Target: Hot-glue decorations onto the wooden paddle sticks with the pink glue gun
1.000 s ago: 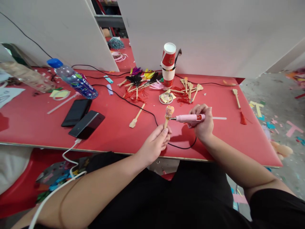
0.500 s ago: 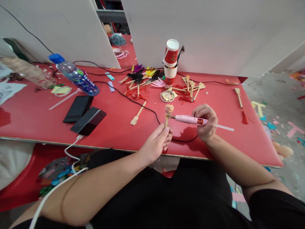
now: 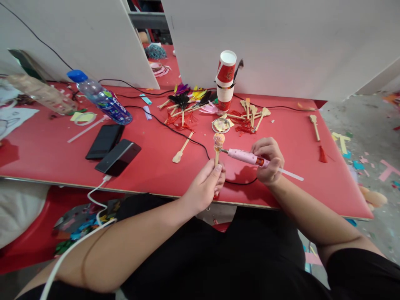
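Note:
My left hand is closed round the lower end of a small wooden stick, which it holds upright over the table's front edge. Its top carries an orange-pink, rounded decoration. In my right hand is a pink hot glue pen, with a translucent glue stick poking out behind. The pen's metal tip meets the decorated stick just under its head, or lies very close to it. Beyond the hands sits a small round dish of yellowish scraps.
A plain wooden stick lies left of my hands. Behind are feathered sticks, more wooden sticks and stacked paper cups. Phones, a bottle and black cord occupy the left. A tasselled stick lies right.
The wooden stick's decorated head has shifted slightly left and up. The glue pen now slants more, its tip a little higher against the stick. Both hands keep their grip.

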The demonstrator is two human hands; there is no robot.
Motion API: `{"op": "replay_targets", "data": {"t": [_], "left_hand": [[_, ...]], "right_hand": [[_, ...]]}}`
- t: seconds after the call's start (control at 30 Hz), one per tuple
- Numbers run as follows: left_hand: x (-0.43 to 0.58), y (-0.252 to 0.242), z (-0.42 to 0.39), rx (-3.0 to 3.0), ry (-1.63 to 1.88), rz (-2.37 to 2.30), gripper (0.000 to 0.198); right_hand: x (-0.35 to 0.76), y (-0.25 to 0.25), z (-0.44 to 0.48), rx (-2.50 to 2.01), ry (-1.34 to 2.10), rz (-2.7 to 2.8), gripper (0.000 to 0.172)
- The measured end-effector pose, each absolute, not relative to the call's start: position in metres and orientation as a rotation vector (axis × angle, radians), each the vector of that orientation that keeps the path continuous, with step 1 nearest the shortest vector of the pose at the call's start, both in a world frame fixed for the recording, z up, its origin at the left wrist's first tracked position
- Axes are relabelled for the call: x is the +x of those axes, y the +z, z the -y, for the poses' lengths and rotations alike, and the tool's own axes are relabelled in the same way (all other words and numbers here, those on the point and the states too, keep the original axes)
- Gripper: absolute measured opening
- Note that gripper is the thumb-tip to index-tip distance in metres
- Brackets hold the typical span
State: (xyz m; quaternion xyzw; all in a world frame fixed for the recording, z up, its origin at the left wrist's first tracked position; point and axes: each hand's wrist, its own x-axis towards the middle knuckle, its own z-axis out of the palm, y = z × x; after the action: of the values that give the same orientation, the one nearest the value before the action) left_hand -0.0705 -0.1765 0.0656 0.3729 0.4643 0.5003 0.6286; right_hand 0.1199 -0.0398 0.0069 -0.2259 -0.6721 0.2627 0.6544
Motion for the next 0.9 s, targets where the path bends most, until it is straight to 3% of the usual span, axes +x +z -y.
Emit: {"op": "replay_targets", "data": {"t": [0.37,0.57,0.9], "left_hand": [[-0.074,0.060,0.174,0.815,1.207,-1.074,0.049],[-0.074,0.059,0.174,0.877,1.177,-1.070,0.049],[-0.074,0.061,0.176,0.937,1.165,-1.078,0.048]], "right_hand": [[0.123,0.007,0.040,-0.446,0.745,1.670,0.066],[0.123,0.021,0.042,-0.470,1.260,1.399,0.061],[0.119,0.038,0.042,-0.465,1.190,1.248,0.064]]}}
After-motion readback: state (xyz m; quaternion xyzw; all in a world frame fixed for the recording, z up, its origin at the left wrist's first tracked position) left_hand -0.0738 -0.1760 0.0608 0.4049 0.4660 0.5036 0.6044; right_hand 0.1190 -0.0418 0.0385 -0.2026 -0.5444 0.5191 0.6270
